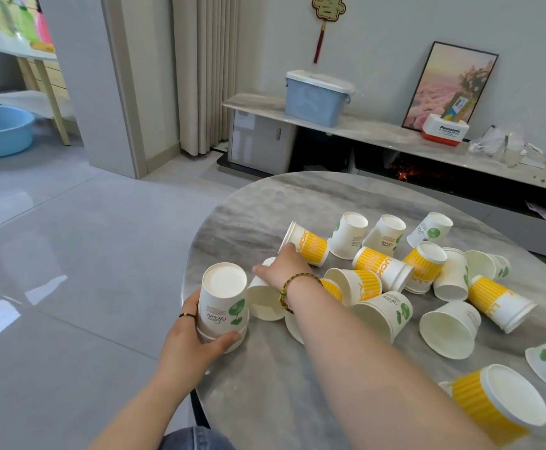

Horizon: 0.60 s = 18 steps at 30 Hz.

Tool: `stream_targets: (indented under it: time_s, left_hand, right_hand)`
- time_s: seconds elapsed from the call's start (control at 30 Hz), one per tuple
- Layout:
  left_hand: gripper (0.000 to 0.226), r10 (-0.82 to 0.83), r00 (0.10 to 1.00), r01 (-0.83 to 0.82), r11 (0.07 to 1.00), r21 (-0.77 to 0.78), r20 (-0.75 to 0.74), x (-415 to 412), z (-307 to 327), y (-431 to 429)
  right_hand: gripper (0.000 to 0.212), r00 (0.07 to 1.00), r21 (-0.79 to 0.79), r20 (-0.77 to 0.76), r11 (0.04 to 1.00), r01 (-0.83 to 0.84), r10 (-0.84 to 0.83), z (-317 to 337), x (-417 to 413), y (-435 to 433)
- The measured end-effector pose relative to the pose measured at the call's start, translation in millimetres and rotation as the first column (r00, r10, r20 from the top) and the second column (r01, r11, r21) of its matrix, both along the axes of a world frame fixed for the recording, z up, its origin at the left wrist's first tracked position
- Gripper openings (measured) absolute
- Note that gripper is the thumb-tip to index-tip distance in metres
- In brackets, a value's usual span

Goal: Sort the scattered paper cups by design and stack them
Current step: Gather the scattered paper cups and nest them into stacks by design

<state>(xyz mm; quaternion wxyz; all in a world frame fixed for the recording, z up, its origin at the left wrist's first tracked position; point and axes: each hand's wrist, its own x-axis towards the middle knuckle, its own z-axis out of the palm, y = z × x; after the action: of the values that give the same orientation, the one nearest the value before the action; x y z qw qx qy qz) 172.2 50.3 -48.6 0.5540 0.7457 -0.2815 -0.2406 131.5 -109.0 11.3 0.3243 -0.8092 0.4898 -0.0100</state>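
Left hand [197,332] curls round green stack [223,300], upside down at table [265,401] left edge; at least two cups in it. Right hand [281,264] just beside, lies over white cup [265,303] on its side; cannot tell if gripping. Rightward, loose: seven green cups [382,313], seven yellow cups [378,264], two more with design hidden.

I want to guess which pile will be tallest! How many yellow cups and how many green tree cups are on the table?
Yellow cups: 7
Green cups: 8, with the stack counted as 1
Unclear cups, design hidden: 2
Total: 17
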Motion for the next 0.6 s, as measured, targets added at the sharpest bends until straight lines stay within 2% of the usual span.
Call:
stream_targets:
  time_s: [0.13, 0.23, 0.33, 0.4, 0.47, 0.53, 0.57, 0.6]
  left_hand:
    - [0.067, -0.005, 1.000, 0.004, 1.000, -0.018, -0.028, 2, -4, -1]
    - [0.064, -0.001, 0.999, 0.000, 1.000, -0.019, -0.045, 4, -7, -3]
    - [0.063, -0.006, 0.999, 0.005, 1.000, -0.011, -0.053, 5, -9, -2]
    - [0.061, -0.008, 0.998, 0.007, 1.000, -0.015, -0.058, 5, -6, -5]
    - [0.059, -0.034, 0.997, 0.033, 0.999, -0.020, -0.067, 4, -6, -10]
    - [0.057, -0.069, 0.996, 0.070, 0.998, 0.003, -0.058, 5, -6, -16]
    - [0.056, -0.082, 0.995, 0.083, 0.996, 0.016, -0.060, 4, -5, -19]
    - [0.055, -0.090, 0.994, 0.092, 0.995, 0.027, -0.067, 5, -5, -21]
  right_hand:
    - [0.079, 0.997, 0.079, -0.055, 0.996, 0.051, -0.047, -13, 10, -1]
    - [0.082, 0.996, 0.139, -0.030, 0.987, 0.087, -0.084, -13, 9, -4]
    - [0.076, 0.990, 0.128, 0.103, 0.989, 0.080, -0.093, -4, 0, -3]
    - [0.076, 0.958, 0.093, 0.266, 0.992, 0.082, -0.105, 8, -7, -1]
    - [0.074, 0.873, 0.017, 0.472, 0.991, 0.134, -0.126, 24, -14, 0]
    - [0.071, 0.701, -0.033, 0.703, 0.980, 0.195, -0.115, 36, -21, 3]
    - [0.071, 0.618, -0.061, 0.782, 0.979, 0.192, -0.073, 41, -25, 6]
    - [0.070, 0.575, -0.106, 0.818, 0.982, 0.156, -0.004, 43, -26, 12]
